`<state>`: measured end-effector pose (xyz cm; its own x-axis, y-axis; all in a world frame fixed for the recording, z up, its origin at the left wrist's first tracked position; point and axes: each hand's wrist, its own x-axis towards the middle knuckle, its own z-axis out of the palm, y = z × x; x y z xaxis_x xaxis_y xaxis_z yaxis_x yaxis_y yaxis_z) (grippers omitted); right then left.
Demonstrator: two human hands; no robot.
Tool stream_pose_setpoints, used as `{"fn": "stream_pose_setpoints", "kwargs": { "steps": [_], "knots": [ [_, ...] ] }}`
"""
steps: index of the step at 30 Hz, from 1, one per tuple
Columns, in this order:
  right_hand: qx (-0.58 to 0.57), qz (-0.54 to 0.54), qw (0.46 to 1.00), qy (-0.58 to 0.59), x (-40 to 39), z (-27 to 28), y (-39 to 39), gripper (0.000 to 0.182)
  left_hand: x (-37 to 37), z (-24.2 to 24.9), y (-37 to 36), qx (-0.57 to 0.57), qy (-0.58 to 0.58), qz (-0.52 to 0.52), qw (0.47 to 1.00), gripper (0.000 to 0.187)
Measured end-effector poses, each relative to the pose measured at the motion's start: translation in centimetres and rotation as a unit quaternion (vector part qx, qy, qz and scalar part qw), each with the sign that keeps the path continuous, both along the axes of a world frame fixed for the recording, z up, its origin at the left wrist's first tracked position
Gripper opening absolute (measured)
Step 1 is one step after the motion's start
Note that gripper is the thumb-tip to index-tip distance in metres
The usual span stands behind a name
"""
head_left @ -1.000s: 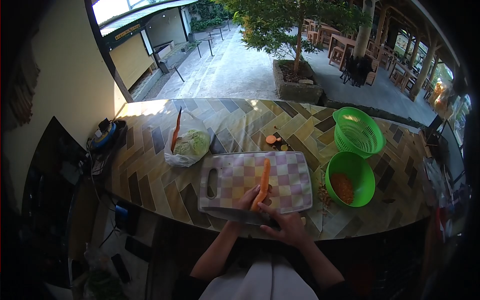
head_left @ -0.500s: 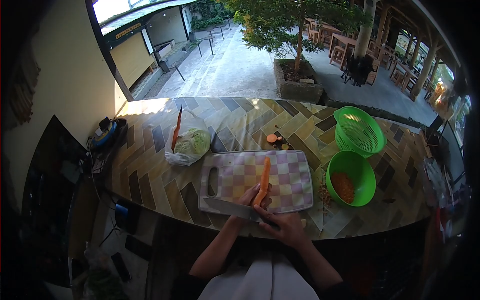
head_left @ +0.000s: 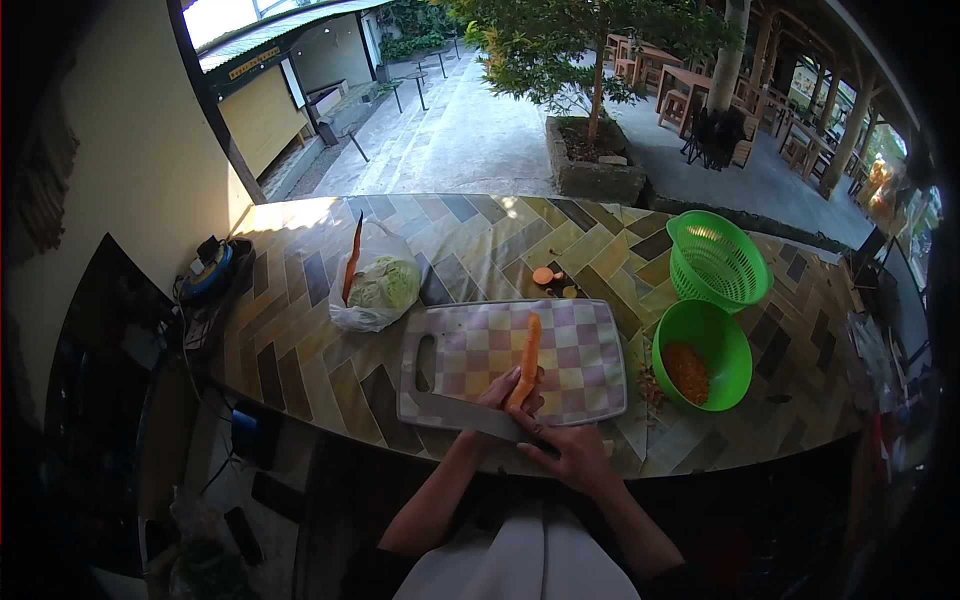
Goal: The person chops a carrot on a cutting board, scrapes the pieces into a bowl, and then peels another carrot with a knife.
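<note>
A long peeled carrot (head_left: 529, 355) points away from me over the checkered cutting board (head_left: 470, 340). My left hand (head_left: 508, 390) has its fingers wrapped round the carrot's lower part. In my right hand (head_left: 572, 452) is a knife (head_left: 470, 415), its broad blade running left across my left wrist. The right fingers close round its handle, right at the carrot's near end. Beyond the board lie cut carrot ends (head_left: 543, 276). To the right of it a green bowl (head_left: 735, 350) contains finely cut orange bits (head_left: 687, 372).
A green colander (head_left: 718, 262) stands behind the bowl. Orange scraps (head_left: 652, 392) lie between board and bowl. At the back left, a cabbage (head_left: 383, 283) sits in a plastic bag (head_left: 358, 316) with another carrot (head_left: 353, 258) against it. The table's near edge curves in front of me.
The knife blade has turned slightly, its handle end shifting a little. My hands and the carrot stay in almost the same place.
</note>
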<state>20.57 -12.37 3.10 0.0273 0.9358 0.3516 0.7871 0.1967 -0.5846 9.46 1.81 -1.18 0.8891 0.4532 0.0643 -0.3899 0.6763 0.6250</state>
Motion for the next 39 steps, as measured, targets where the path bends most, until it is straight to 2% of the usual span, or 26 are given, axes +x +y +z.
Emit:
{"fn": "stream_pose_setpoints", "kwargs": {
  "steps": [1,7,10,13,16,19,22,25,28,31,34,39],
  "knots": [
    [0.020,-0.005,1.000,-0.006,-0.1,0.0,0.0,0.054,0.0,0.1,0.0,-0.005,-0.002,-0.002,1.000,0.038],
    [-0.095,-0.004,0.994,0.044,0.1,1.6,-0.5,0.056,-0.2,0.7,-0.4,-0.032,0.044,0.006,0.999,0.034],
    [-0.116,0.000,0.991,0.069,0.3,2.2,-0.5,0.057,-0.1,0.5,-0.5,-0.027,0.056,0.020,0.998,0.034],
    [-0.114,0.009,0.992,0.054,0.4,1.9,-0.4,0.057,-0.3,0.6,-0.3,-0.030,0.042,-0.001,0.999,0.033],
    [-0.062,0.015,0.996,0.069,0.3,0.8,-0.2,0.056,-0.3,0.3,-0.3,-0.023,0.040,0.000,0.999,0.033],
    [-0.092,0.001,0.994,0.060,0.0,1.7,-0.3,0.056,-0.3,1.0,-0.5,-0.023,0.056,0.011,0.998,0.033],
    [-0.035,-0.021,0.999,-0.006,-0.3,0.5,-0.2,0.055,0.0,0.9,-0.6,-0.024,0.044,0.018,0.999,0.034],
    [-0.014,-0.035,0.999,-0.019,-0.5,0.0,-0.1,0.055,0.0,0.5,-0.4,-0.011,0.038,0.018,0.999,0.034],
    [-0.027,-0.048,0.998,-0.009,-0.8,0.0,-0.1,0.055,-0.1,0.8,-0.4,-0.007,0.040,0.011,0.999,0.033],
    [-0.020,-0.028,0.999,0.037,-0.5,0.7,-0.1,0.055,0.3,0.6,-0.8,-0.017,0.046,0.048,0.998,0.032],
    [-0.089,-0.040,0.994,0.052,-0.3,1.7,-0.4,0.054,0.3,0.4,-1.0,-0.008,0.090,0.083,0.992,0.031],
    [-0.046,-0.033,0.998,0.037,-0.3,0.8,-0.1,0.054,-0.3,-0.6,-0.6,-0.007,0.050,0.046,0.998,0.035]
  ]
}}
